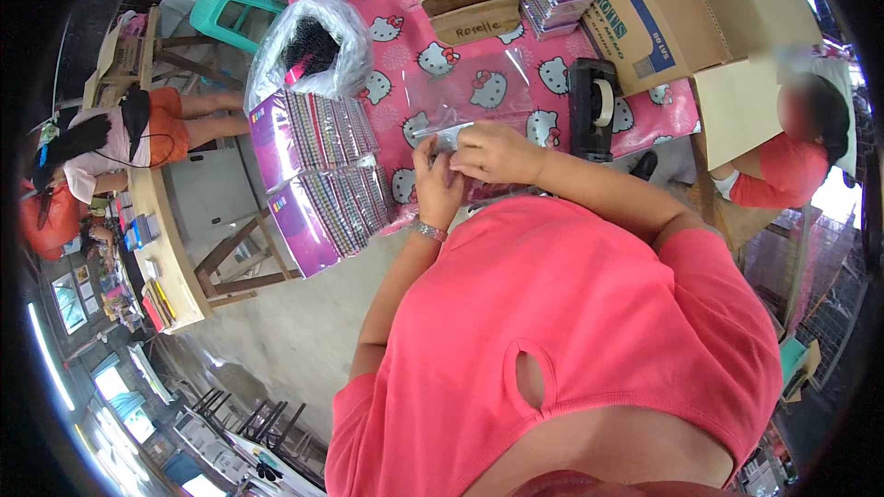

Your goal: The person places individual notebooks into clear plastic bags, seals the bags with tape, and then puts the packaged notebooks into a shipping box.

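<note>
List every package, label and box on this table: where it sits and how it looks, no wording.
Clear plastic sleeve: flat on the pink tablecloth, its near edge pinched by the left hand and right hand.
Cardboard box: far right, brown with a blue printed panel.
Clear plastic bag: far left, bulging with dark items.
Notebook rows: left edge, purple covers, overlapping.
Wooden holder: far middle, handwritten label.

Notebook stacks sit on the desk left of both hands, tape dispenser to their right (cardboard box behind it), plastic bag behind the notebooks.
</note>
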{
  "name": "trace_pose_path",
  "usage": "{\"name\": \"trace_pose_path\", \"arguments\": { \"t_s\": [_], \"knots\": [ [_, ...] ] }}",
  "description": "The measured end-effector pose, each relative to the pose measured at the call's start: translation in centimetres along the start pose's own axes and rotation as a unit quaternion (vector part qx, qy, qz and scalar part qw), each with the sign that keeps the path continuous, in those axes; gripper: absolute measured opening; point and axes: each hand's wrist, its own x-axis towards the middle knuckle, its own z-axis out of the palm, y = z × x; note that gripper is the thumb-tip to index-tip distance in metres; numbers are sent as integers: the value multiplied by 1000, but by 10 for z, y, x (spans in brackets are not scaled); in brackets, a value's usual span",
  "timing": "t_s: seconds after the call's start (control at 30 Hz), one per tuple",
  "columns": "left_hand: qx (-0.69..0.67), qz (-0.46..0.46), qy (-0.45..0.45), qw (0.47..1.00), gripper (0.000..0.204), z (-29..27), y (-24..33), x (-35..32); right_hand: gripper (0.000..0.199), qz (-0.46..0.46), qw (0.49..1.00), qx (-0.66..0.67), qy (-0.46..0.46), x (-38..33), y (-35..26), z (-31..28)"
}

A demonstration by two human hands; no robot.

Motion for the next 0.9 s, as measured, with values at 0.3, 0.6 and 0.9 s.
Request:
{"name": "trace_pose_path", "arguments": {
  "t_s": [0.3,0.6,0.9],
  "knots": [
    [-25,18,-11,999,27,-22,11,3,35,247,898,333,-148,21,87,24],
    [17,44,-74,996,77,-17,-16,8,22,110,978,177,-12,-5,42,6],
    [-27,19,-39,999,28,-9,-26,13,64,95,995,20,-9,-21,3,21]
  ]
}}
